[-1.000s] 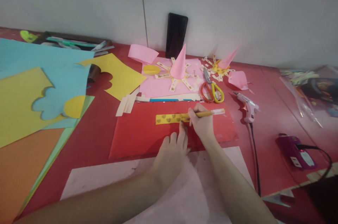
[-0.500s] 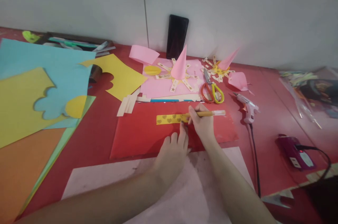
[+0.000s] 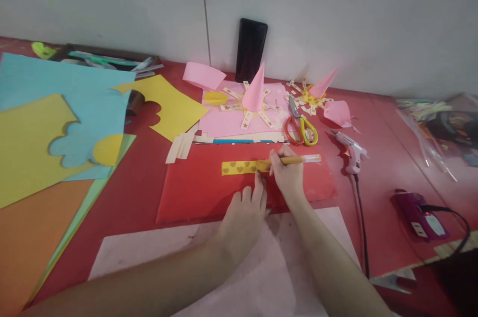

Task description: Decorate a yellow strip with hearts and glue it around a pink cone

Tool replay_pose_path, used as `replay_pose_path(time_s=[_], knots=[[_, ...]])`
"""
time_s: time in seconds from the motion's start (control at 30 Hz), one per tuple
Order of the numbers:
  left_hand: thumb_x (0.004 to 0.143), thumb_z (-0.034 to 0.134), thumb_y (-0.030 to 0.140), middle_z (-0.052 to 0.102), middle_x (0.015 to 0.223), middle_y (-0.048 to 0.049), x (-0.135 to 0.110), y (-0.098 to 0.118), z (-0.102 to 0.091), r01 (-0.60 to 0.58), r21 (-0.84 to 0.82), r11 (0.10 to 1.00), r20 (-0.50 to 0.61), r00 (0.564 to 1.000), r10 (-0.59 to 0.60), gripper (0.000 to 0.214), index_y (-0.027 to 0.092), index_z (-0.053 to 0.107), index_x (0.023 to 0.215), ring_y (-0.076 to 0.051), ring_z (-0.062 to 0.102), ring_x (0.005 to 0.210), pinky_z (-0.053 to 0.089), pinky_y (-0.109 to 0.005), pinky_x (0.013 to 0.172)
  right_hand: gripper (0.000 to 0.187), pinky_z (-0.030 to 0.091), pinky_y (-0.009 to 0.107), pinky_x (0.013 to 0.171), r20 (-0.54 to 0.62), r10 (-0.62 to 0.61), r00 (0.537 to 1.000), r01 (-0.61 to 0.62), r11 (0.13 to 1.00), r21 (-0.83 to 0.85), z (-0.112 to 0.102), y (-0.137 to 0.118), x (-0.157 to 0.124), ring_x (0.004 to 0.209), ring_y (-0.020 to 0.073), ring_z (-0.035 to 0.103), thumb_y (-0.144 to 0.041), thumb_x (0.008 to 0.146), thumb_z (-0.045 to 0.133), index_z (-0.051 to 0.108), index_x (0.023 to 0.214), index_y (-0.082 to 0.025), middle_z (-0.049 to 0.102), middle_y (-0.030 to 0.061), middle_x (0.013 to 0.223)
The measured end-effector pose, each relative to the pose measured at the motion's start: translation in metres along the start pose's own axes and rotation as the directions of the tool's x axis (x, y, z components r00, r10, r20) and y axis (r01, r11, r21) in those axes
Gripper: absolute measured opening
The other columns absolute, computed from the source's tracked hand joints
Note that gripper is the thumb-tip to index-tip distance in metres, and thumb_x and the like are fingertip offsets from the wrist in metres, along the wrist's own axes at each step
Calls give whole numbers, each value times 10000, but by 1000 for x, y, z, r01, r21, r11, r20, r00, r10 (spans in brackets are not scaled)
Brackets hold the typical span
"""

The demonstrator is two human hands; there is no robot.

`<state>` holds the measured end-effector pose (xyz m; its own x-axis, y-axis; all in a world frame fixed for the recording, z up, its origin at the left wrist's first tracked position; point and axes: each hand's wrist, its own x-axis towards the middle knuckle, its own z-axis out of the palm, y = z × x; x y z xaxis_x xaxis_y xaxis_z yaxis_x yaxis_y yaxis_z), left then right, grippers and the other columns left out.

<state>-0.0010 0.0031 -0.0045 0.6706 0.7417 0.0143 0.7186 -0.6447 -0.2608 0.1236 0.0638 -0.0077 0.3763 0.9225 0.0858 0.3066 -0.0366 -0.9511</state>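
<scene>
A yellow paper strip (image 3: 239, 167) with a pattern of brownish hearts lies across a red board (image 3: 197, 197). My right hand (image 3: 288, 176) is closed around a gold-coloured pen (image 3: 293, 160) with a clear end. The pen's tip meets the right part of the strip, partly hidden by my fingers. My left hand (image 3: 244, 212) rests on the board, its index finger stretched out to the strip's lower edge and the other fingers lying flat and bent a little. Nothing is held in it.
Beyond the board stand a pink paper cone (image 3: 254, 93) on a starred base, scissors (image 3: 298, 125) and a leaning black phone (image 3: 251, 50). At right lie a corded glue gun (image 3: 351, 150) and a purple power box (image 3: 420, 215). Coloured sheets (image 3: 30, 153) cover the left.
The pen and my right hand have shifted very slightly to the right along the strip. My left hand keeps its place.
</scene>
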Motion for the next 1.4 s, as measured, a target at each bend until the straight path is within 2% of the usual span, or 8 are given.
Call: replay_pose_path(time_s=[0.27, 0.57, 0.9, 1.4], knots=[[880, 268, 266, 415, 1325, -167, 0, 1, 2, -2, 6, 1000, -2, 1000, 2, 451, 78, 418, 1262, -179, 482, 728, 408, -316, 582, 297, 380, 186, 427, 12, 16, 1000, -15, 1000, -24, 0, 0, -1, 320, 72, 426, -248, 760, 508, 329, 526, -213, 396, -105, 334], [879, 273, 263, 428, 1316, -158, 0, 0, 1, 4, 20, 1000, -5, 1000, -4, 444, 86, 427, 1256, -178, 486, 735, 410, -310, 581, 303, 400, 206, 480, 72, 15, 997, -19, 998, 58, -2, 0, 1, 382, 92, 502, -338, 783, 532, 372, 561, -208, 478, -81, 378], [876, 293, 268, 413, 1323, -179, 0, 0, 0, 7, -7, 1000, -5, 1000, -7, 459, 64, 397, 1274, -179, 488, 732, 410, -319, 581, 292, 398, 215, 477, 72, -10, 997, 8, 1000, 21, -1, 1, 1, 379, 92, 484, -363, 784, 517, 391, 570, -210, 487, -73, 388], [880, 291, 257, 415, 1325, -167, 0, 0, -1, 13, -46, 999, 3, 1000, -13, 437, 86, 422, 1260, -176, 488, 737, 398, -320, 592, 291, 384, 196, 469, 71, -5, 997, 6, 1000, -18, -1, -2, 1, 361, 80, 461, -277, 765, 511, 351, 530, -210, 440, -90, 355]])
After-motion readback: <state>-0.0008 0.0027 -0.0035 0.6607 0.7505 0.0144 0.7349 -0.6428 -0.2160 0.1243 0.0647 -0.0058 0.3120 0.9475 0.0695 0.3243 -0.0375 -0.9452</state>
